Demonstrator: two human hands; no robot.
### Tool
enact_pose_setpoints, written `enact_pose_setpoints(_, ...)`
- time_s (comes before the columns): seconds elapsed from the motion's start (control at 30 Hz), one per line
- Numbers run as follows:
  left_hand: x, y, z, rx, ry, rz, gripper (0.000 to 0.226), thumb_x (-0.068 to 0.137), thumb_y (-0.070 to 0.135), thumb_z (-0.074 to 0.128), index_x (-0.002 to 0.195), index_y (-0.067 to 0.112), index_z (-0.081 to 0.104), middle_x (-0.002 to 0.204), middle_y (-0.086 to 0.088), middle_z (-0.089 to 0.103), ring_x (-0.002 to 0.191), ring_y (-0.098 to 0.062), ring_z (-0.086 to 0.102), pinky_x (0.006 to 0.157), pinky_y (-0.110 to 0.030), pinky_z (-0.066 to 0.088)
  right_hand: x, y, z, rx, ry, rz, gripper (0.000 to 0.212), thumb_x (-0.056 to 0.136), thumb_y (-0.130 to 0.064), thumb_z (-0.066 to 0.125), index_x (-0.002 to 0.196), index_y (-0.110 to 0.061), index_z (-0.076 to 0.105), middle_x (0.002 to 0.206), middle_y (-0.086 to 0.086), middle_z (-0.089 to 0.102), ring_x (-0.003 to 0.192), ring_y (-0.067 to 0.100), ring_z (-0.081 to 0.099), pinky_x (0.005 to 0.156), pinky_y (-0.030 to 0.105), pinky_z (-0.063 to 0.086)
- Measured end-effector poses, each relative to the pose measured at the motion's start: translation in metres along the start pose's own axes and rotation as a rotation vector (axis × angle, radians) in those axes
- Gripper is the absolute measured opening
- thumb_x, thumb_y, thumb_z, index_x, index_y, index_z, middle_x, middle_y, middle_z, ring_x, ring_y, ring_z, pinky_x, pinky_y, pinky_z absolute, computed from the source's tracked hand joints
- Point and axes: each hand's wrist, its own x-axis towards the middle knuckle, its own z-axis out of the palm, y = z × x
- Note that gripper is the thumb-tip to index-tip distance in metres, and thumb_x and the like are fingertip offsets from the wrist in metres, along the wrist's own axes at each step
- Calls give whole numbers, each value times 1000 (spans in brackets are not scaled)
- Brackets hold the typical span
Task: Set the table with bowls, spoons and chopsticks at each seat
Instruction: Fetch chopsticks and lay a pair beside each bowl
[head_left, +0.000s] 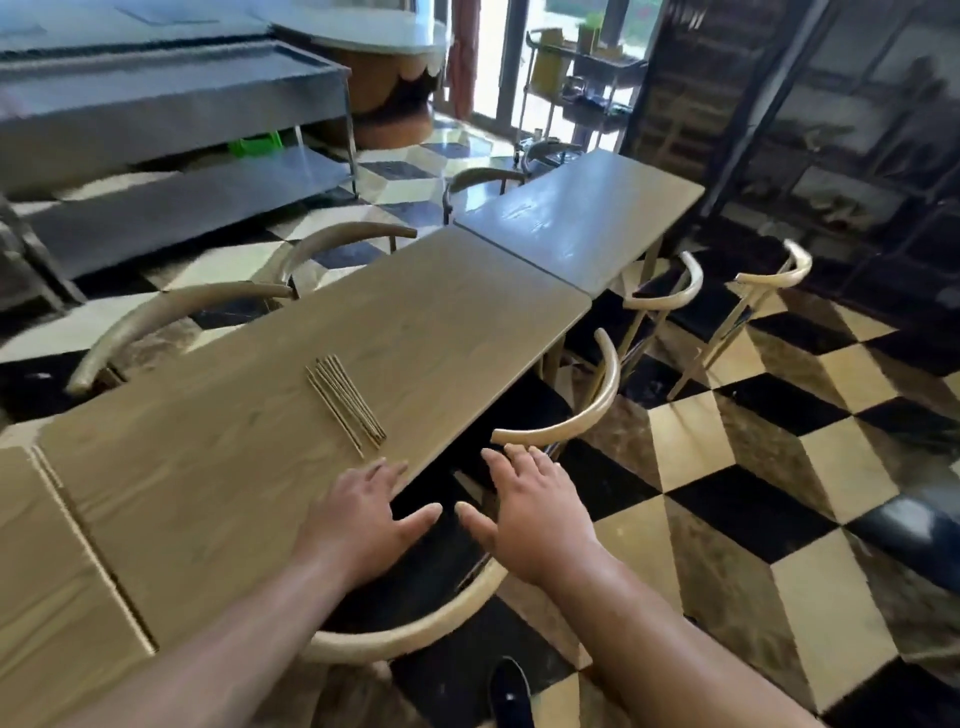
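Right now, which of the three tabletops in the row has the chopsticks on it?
The middle tabletop, whose near edge is by the left hand. The chopsticks lie bundled on it, on neither the far tabletop nor the nearest tabletop.

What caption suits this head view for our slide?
Left hand and right hand, open, hover by the table edge near loose chopsticks.

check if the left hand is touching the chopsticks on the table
Apart. The head view shows a narrow strip of bare table between the fingertips of the left hand and the near ends of the chopsticks.
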Motion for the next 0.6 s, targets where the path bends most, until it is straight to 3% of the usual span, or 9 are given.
enact_pose_setpoints(0.1, 38, -8, -20, 29, 45, -98, 92, 87, 89, 41, 163, 37, 35, 171, 10, 36, 158, -20, 31, 123, -46, 35, 73, -2, -11, 4, 7, -125, 87, 96, -77, 36, 165, -25, 27, 170, 6, 34, 160, 32, 21, 130, 51, 21)
enact_pose_setpoints(0.33, 94, -26, -45, 31, 116, -398, 93, 88, 89, 40, 162, 34, 38, 167, 6, 43, 153, -23, 38, 120, -46, 41, 203, -23, -11, 34, -135, -405, 86, 97, -74, 41, 167, -28, 22, 174, 7, 26, 162, 32, 15, 132, 51, 17)
enact_pose_setpoints(0.6, 167, -59, 1, -122, 80, -571, 66, 101, 65, 46, 159, 32, 46, 164, 3, 48, 151, -29, 42, 123, -46, 36, 295, -50, 55, 10, -296, -496, 78, 100, -70, 40, 161, -22, 34, 162, 7, 43, 151, 32, 36, 122, 48, 36)
